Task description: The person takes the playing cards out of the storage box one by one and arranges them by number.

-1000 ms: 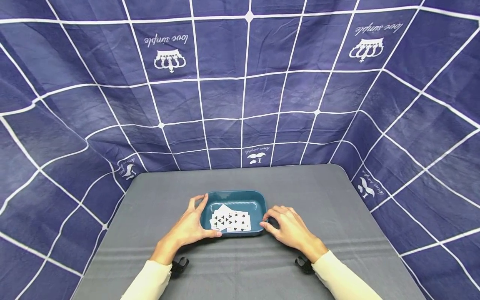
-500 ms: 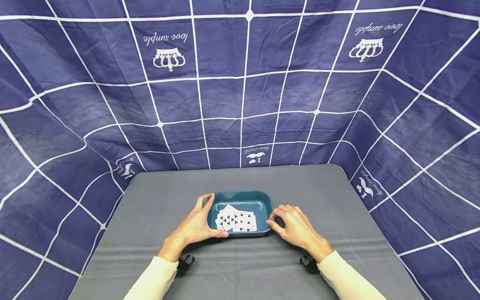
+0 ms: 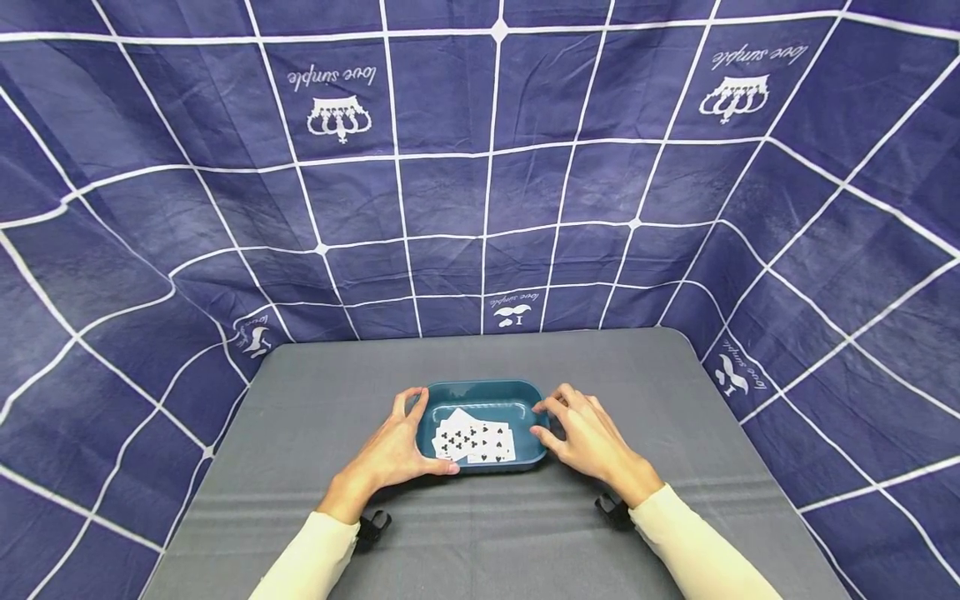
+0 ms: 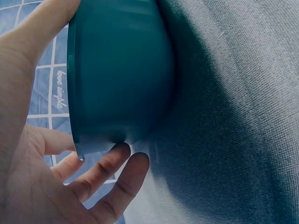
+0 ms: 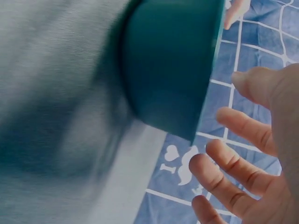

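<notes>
A teal rectangular tray (image 3: pixel 517 414) with a raised rim rests on the table in the head view. Inside, toward its near left part, several white playing cards (image 3: pixel 480 440) with black clubs and spades lie fanned face up. My left hand (image 3: pixel 392 446) grips the tray's left end, thumb along the near rim and fingers at the far left corner. In the left wrist view, its fingers (image 4: pixel 126 184) curl beside the tray's outer wall (image 4: pixel 121 74). My right hand (image 3: pixel 585 433) is beside the right end, its loosely spread fingers (image 5: pixel 222 184) holding nothing.
A grey cloth covers the table (image 3: pixel 465 542), with creases across its near part. Blue curtains (image 3: pixel 450 192) with white grid lines stand behind and on both sides. Black straps (image 3: pixel 617 510) circle both wrists.
The tray, cards and left hand slid slightly right early on. My right hand, earlier with fingers close together at the near right corner, has moved right, then forward, and its fingers have spread.
</notes>
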Demonstrator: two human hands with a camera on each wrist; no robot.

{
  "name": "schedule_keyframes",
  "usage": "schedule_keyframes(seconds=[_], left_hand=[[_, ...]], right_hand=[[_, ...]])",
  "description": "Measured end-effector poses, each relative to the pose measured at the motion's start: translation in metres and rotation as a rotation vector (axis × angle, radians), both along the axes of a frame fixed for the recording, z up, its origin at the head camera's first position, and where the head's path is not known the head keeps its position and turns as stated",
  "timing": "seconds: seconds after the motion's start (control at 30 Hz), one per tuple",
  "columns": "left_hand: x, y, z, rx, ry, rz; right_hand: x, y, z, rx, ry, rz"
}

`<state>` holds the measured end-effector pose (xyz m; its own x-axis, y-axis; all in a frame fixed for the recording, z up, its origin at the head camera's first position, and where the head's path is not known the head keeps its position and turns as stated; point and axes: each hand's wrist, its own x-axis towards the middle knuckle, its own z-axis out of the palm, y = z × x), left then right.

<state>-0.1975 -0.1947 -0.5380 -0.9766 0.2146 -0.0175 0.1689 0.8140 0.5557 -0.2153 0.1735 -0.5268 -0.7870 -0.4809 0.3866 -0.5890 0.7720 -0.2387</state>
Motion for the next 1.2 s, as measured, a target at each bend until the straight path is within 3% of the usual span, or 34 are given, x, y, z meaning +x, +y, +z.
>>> schedule_keyframes(seconds=[0.6,0.93,1.2], left_hand=[[-0.003,0.002,0.009,-0.038,-0.016,-0.009],[-0.007,0.004,0.013,-0.078,-0.036,-0.017],[-0.009,0.003,0.012,-0.094,-0.045,-0.011]], right_hand=[[-0.036,-0.041,0.031,0.158,-0.083,0.200],[-0.057,-0.067,0.034,0.258,-0.294,0.353],[-0.070,-0.085,0.024,0.340,-0.401,0.417]])
